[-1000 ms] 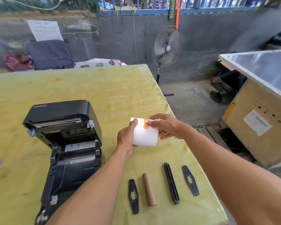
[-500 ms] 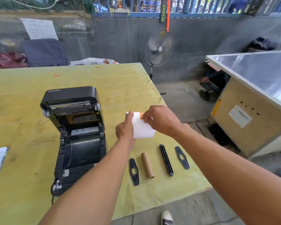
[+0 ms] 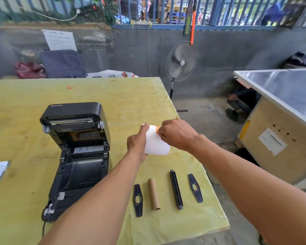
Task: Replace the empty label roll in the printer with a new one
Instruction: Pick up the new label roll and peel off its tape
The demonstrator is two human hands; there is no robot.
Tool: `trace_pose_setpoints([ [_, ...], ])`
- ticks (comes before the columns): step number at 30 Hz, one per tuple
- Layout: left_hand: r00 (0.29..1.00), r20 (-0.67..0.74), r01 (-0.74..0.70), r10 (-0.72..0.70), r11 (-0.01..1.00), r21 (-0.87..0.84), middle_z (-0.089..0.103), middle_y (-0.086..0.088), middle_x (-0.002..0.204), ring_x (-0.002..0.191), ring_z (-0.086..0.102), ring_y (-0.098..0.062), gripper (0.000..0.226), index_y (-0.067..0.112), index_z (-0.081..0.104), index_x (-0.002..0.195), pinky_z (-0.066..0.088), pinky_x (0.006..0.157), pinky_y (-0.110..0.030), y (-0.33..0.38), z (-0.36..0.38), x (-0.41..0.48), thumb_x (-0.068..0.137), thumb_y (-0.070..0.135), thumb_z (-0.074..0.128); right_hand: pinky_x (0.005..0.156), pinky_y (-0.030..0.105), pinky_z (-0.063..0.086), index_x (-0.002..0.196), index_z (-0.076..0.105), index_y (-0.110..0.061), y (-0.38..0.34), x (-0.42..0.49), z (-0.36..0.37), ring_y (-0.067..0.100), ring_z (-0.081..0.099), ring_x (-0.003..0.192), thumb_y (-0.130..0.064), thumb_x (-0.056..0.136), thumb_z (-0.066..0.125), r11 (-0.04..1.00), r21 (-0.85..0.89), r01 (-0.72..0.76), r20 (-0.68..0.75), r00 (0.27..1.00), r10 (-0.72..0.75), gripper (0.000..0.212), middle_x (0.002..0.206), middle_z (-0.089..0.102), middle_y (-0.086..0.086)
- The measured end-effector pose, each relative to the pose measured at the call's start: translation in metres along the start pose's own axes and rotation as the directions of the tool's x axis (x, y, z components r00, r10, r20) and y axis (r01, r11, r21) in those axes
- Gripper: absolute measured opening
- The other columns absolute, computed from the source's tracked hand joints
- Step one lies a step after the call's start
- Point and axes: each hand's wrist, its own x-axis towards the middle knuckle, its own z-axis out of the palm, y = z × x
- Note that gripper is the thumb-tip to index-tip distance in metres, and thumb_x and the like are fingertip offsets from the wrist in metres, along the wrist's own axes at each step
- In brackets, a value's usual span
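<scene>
White label roll (image 3: pixel 156 144) sits btwn both hands, just right of the printer (image 3: pixel 78 156), whose lid is up. L hand (image 3: pixel 137 143) grips the roll's left end, thumb up along its side, forearm stretched fwd. R hand (image 3: pixel 175 134) curls over the roll's top right w/ wrist bent inward, fingertips pinching the orange tab (image 3: pixel 157 129) at its upper edge. Nearer than the roll, right of the printer, in a row on the yellow table (image 3: pixel 113 96), all apart: guide plate (image 3: pixel 137 200), brown empty core (image 3: pixel 154 193), spindle bar (image 3: pixel 176 190), 2nd guide plate (image 3: pixel 195 187).
</scene>
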Motion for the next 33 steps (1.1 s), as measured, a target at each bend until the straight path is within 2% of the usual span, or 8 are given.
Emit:
trace_pose_setpoints([
  [5,1.000,0.015,-0.001,0.000,1.000,0.022,0.067,-0.009,0.095,0.081,0.067,-0.031,0.038,0.014,0.062,0.087,0.058,0.071,-0.043,0.001,0.007,0.005,0.073,0.046,0.076,0.063,0.036,0.045,0.096,0.069,-0.007,0.011,0.004,0.004,0.031,0.059,0.077,-0.011,0.096,0.044,1.000,-0.012,0.029,-0.022,0.999,-0.029,0.025,0.092,0.063,0.008],
  [10,1.000,0.009,0.026,-0.026,1.000,0.014,0.065,-0.009,0.095,0.080,0.065,-0.031,0.038,0.014,0.061,0.090,0.053,0.065,-0.037,-0.002,0.011,0.007,0.075,0.046,0.075,0.055,0.034,0.034,0.093,0.064,-0.006,0.016,0.003,0.015,0.029,0.048,0.069,-0.009,0.092,0.049,0.997,-0.061,0.043,-0.059,0.997,-0.047,0.015,0.089,0.061,0.008],
  [14,0.999,-0.010,0.031,-0.031,1.000,0.005,0.064,-0.008,0.091,0.077,0.064,-0.029,0.037,0.016,0.059,0.088,0.053,0.063,-0.034,0.000,0.014,0.006,0.074,0.047,0.075,0.057,0.035,0.031,0.094,0.062,-0.004,0.017,0.002,0.024,0.033,0.056,0.076,-0.007,0.093,0.049,0.998,-0.046,0.047,-0.133,0.990,-0.052,0.014,0.089,0.060,0.011],
  [19,1.000,-0.007,0.030,-0.029,0.999,0.026,0.067,-0.010,0.095,0.080,0.067,-0.030,0.040,0.015,0.060,0.090,0.056,0.065,-0.037,0.001,0.012,0.007,0.073,0.048,0.075,0.066,0.040,0.044,0.093,0.067,-0.003,0.019,0.006,0.020,0.035,0.057,0.076,-0.013,0.095,0.046,0.979,0.198,-0.044,-0.180,0.980,0.081,0.024,0.091,0.065,0.012],
  [22,0.999,-0.032,0.033,-0.032,0.999,0.016,0.066,-0.012,0.099,0.081,0.065,-0.031,0.041,0.015,0.059,0.090,0.055,0.067,-0.038,0.000,0.009,0.009,0.073,0.049,0.074,0.073,0.041,0.048,0.096,0.072,-0.003,0.019,0.005,0.019,0.035,0.061,0.081,-0.013,0.096,0.049,0.950,0.313,-0.024,-0.161,0.984,0.078,0.025,0.097,0.067,0.012],
  [25,0.998,-0.049,0.036,-0.036,0.999,-0.002,0.064,-0.009,0.097,0.078,0.064,-0.028,0.040,0.017,0.057,0.089,0.055,0.064,-0.035,0.001,0.008,0.009,0.074,0.049,0.074,0.077,0.041,0.047,0.097,0.073,-0.002,0.015,0.006,0.020,0.034,0.062,0.086,-0.013,0.096,0.049,0.965,0.261,-0.017,-0.147,0.987,0.057,0.026,0.102,0.067,0.012],
  [29,0.999,-0.045,0.016,-0.015,1.000,0.011,0.064,-0.008,0.092,0.075,0.064,-0.027,0.039,0.015,0.058,0.087,0.052,0.058,-0.031,0.001,0.007,0.008,0.073,0.048,0.075,0.062,0.035,0.036,0.087,0.070,-0.001,0.012,0.008,0.016,0.031,0.053,0.071,-0.010,0.095,0.047,0.983,0.183,-0.004,-0.135,0.990,0.029,0.025,0.091,0.065,0.012],
  [33,1.000,-0.020,0.018,-0.018,1.000,-0.011,0.067,-0.009,0.092,0.076,0.067,-0.028,0.037,0.015,0.061,0.089,0.054,0.059,-0.032,-0.001,0.005,0.006,0.074,0.046,0.075,0.068,0.038,0.044,0.092,0.070,-0.002,0.011,0.006,0.012,0.034,0.059,0.077,-0.011,0.095,0.046,0.983,0.185,-0.004,-0.125,0.992,0.027,0.026,0.091,0.065,0.012],
])
